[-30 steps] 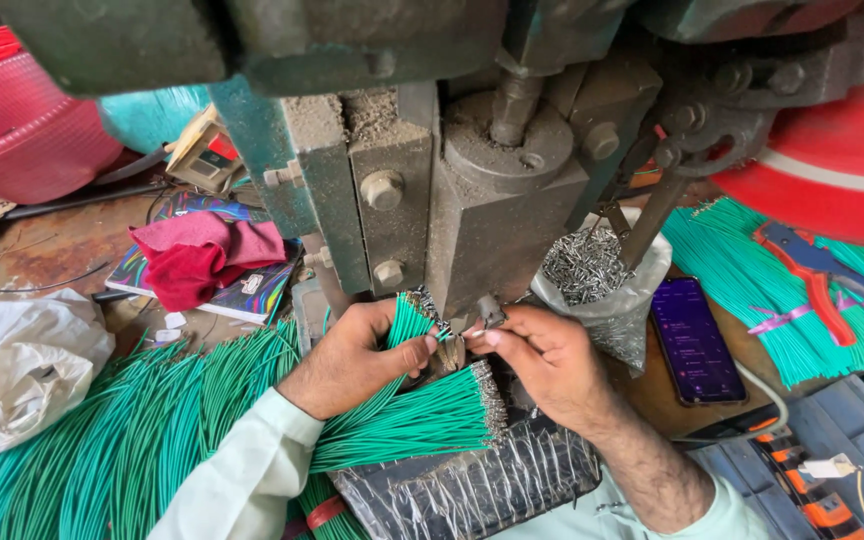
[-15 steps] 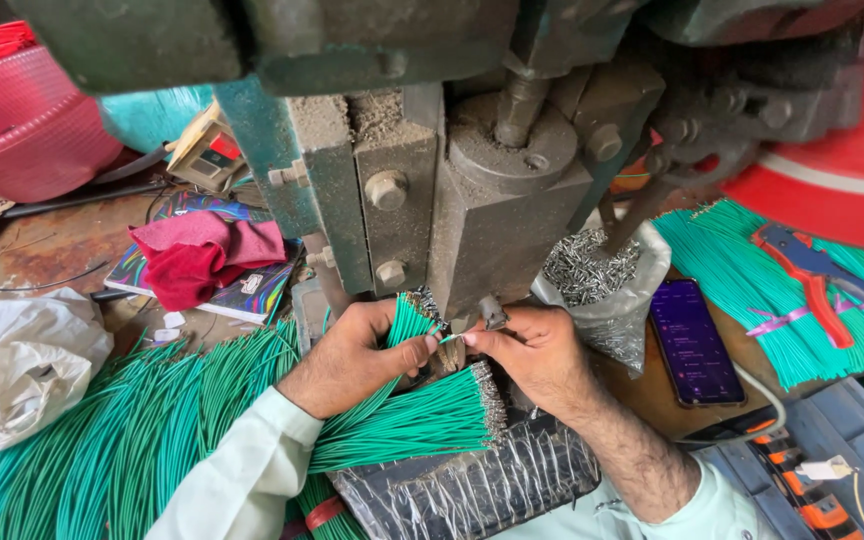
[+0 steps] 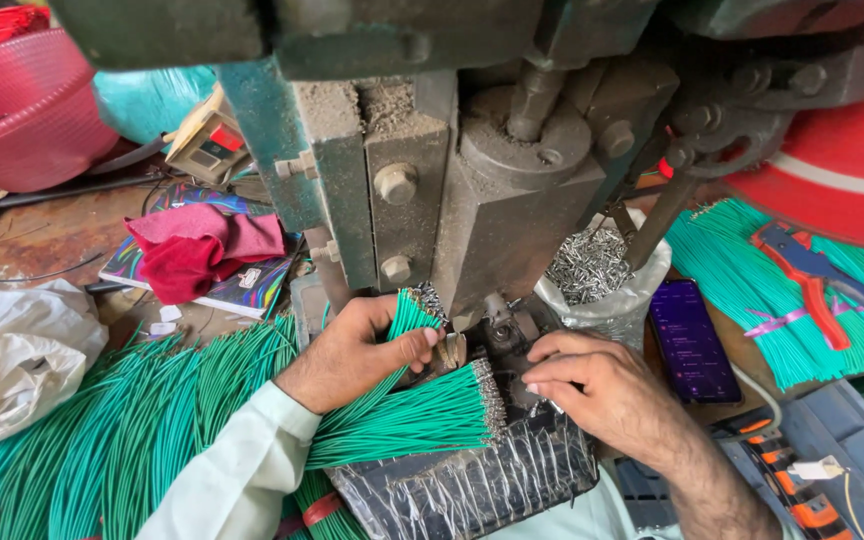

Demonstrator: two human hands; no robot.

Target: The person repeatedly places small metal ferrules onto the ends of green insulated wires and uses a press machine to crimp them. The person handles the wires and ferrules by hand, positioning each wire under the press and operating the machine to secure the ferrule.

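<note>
A big grey press (image 3: 472, 190) stands over the worktop (image 3: 42, 235). Under it, the left hand (image 3: 357, 350) has its fingers clenched round a bundle of green wires (image 3: 402, 405). The right hand (image 3: 602, 390) pinches something small at the die; I cannot tell what.

Press (image 3: 472, 200) at centre rear; wire bundle (image 3: 402, 420) in front, betw. left hand (image 3: 352, 355) & right hand (image 3: 602, 385). Loose wires (image 3: 102, 430) lie left; bag of terminals (image 3: 592, 270) & phone (image 3: 692, 340) right.
</note>
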